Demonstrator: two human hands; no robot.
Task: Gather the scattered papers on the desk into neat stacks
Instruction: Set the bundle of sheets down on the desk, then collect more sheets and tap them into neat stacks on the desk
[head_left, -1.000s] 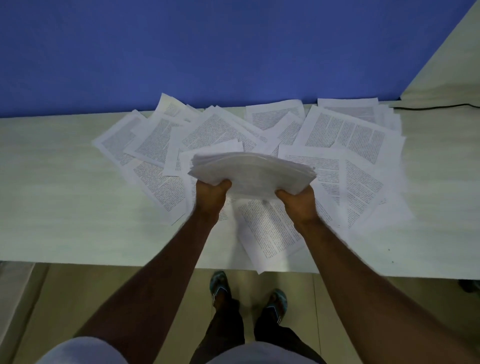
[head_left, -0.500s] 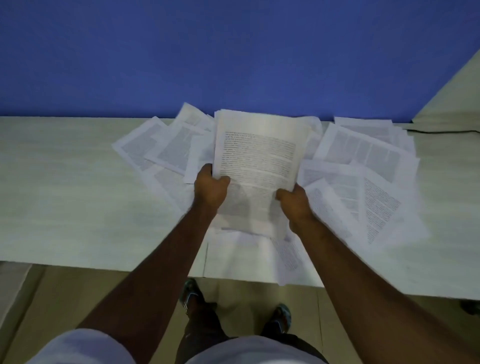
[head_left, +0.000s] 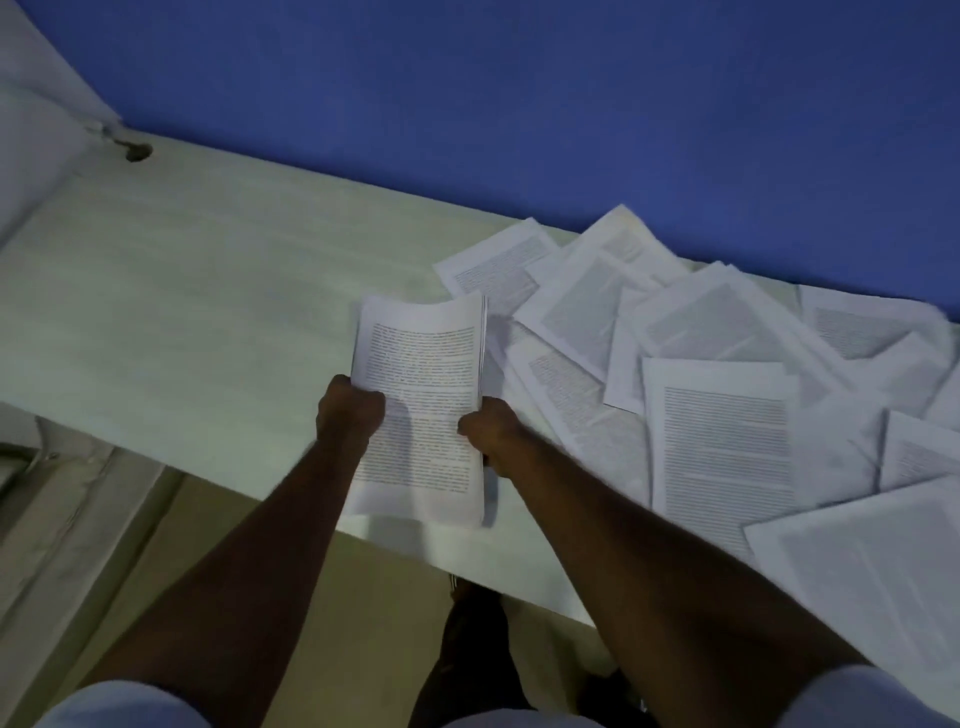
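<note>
The left hand (head_left: 350, 413) and right hand (head_left: 485, 431) are each clamping a side edge of a gathered stack of papers (head_left: 421, 405), holding it raised near the desk's (head_left: 197, 322) front edge. Loose sheets (head_left: 722, 441) are lying scattered toward the right end. The stack's bottom is hanging free, so sheets risk sliding out if either grip is loosening.

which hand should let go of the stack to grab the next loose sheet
Right. The right hand grips the stack on the side where the scattered papers lie, so it probably has the shorter reach. The left hand faces bare desk and can keep holding.
</note>
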